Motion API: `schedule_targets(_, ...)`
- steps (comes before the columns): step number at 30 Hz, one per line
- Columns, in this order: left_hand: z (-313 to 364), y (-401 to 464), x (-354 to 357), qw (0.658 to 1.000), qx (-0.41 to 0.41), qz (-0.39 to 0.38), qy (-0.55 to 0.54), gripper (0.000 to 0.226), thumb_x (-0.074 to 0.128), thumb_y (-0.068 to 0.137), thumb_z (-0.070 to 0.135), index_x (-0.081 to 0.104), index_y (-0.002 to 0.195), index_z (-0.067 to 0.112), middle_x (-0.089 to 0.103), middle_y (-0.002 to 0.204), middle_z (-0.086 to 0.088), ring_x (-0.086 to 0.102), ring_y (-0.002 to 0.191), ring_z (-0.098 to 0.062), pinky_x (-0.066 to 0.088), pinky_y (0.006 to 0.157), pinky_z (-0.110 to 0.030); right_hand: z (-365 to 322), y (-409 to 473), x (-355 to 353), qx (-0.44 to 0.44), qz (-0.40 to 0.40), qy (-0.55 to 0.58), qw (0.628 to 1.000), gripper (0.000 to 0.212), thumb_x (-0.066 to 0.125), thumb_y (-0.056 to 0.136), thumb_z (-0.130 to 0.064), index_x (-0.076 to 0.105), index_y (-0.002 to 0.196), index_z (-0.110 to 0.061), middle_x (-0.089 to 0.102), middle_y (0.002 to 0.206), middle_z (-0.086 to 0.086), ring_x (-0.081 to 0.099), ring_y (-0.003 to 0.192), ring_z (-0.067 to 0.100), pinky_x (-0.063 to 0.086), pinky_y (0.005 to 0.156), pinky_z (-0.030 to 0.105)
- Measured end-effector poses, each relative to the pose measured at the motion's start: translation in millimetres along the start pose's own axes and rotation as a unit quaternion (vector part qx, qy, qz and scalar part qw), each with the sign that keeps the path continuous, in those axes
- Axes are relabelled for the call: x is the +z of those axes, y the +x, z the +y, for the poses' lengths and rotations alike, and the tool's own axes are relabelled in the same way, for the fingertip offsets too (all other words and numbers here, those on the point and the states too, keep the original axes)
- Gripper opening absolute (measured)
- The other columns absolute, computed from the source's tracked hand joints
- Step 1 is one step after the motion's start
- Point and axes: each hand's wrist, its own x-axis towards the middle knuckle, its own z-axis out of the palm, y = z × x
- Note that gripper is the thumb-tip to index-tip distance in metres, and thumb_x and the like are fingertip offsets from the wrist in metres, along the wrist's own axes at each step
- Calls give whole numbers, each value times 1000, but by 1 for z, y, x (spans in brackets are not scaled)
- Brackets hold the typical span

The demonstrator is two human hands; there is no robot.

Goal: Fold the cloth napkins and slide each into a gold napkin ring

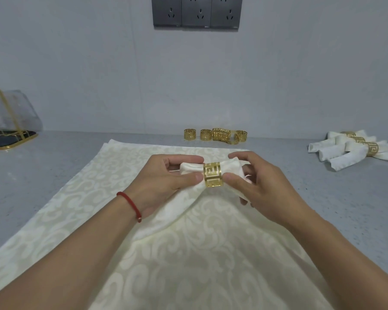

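Note:
A folded white napkin (189,167) is held up over the middle of the table with a gold ring (212,174) around its middle. My left hand (164,184) pinches the napkin just left of the ring, thumb and forefinger on the cloth. My right hand (253,184) grips the napkin's right part, its thumb touching the ring's edge. The napkin's tail hangs down toward me between my wrists. Flat under my hands lies a stack of cream patterned napkins (143,253).
Several loose gold rings (215,134) stand in a row near the wall. Three finished napkins in rings (354,148) lie at the right. A gold-framed clear stand on a dark tray (9,135) sits at the far left. Grey table surface (43,171) surrounds the cloth.

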Motion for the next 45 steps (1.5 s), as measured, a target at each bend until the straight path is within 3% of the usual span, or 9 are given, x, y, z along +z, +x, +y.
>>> schedule_targets(8, 27, 7, 18, 991, -91, -2, -101, 32, 70, 81, -10, 72, 112, 0, 74, 105, -20, 74, 88, -24, 60, 83, -29, 11, 2, -16, -35, -13, -208, 977, 48, 75, 85, -52, 46, 123, -45, 72, 78, -13, 68, 68, 2, 54, 73, 34)
schedule_targets(12, 45, 8, 25, 990, -105, -16, -98, 31, 68, 85, -4, 71, 115, 0, 71, 113, -25, 71, 89, -24, 59, 80, -29, 1, -5, -28, -36, -32, 25, 999, 30, 70, 91, -49, 61, 117, -36, 74, 94, -7, 71, 82, 8, 57, 75, 30)
schedule_targets(17, 61, -3, 44, 993, -78, -84, -34, 46, 78, 78, 17, 69, 121, 4, 70, 120, -18, 66, 115, -25, 49, 103, -29, -14, -12, -57, -59, -68, 124, 988, 11, 61, 102, -27, 68, 104, -19, 74, 80, 7, 62, 57, 22, 46, 55, 37)
schedule_targets(23, 70, -4, 95, 982, -120, -55, -135, 41, 75, 74, 15, 73, 112, 2, 76, 101, -13, 73, 80, -16, 59, 69, -22, -13, -40, -80, -8, 20, 136, 990, 24, 57, 103, -41, 58, 122, -26, 64, 60, 7, 52, 42, 24, 39, 43, 28)
schedule_targets(26, 72, -2, 121, 977, -143, -64, -143, 35, 75, 75, 19, 74, 107, 4, 75, 91, -9, 71, 71, -14, 56, 60, -20, -10, -60, -87, 30, -25, 170, 985, 30, 46, 106, -44, 44, 128, -24, 71, 77, 15, 64, 53, 30, 49, 48, 33)
schedule_targets(29, 70, 4, 140, 979, -134, -80, -132, 42, 77, 73, 16, 73, 113, 2, 74, 105, -15, 72, 84, -19, 60, 69, -23, 3, -70, -119, 43, -18, 147, 988, 32, 51, 104, -45, 51, 130, -26, 76, 98, 6, 74, 82, 26, 58, 74, 41)
schedule_targets(31, 69, 8, 152, 980, -123, -100, -122, 42, 78, 72, 12, 74, 112, 1, 74, 109, -17, 72, 92, -21, 60, 78, -25, 11, -73, -143, 36, 17, 91, 995, 29, 54, 103, -45, 68, 115, -23, 75, 98, -3, 69, 85, 12, 57, 83, 36)
schedule_targets(36, 70, 19, 187, 990, -89, -112, -11, 45, 84, 63, 10, 74, 107, 5, 76, 104, -11, 73, 92, -19, 60, 82, -26, 28, -78, -175, 67, 43, 90, 993, 24, 60, 101, -35, 76, 96, -17, 78, 88, 0, 67, 73, 2, 50, 65, 10)
schedule_targets(45, 41, 67, 266, 986, -82, -132, 62, 33, 81, 82, 19, 73, 105, -2, 76, 101, -16, 74, 87, -22, 61, 83, -33, 87, -67, -236, 102, 115, -61, 986, 34, 60, 97, -41, 70, 87, -10, 75, 75, 0, 69, 77, 29, 52, 76, 44)
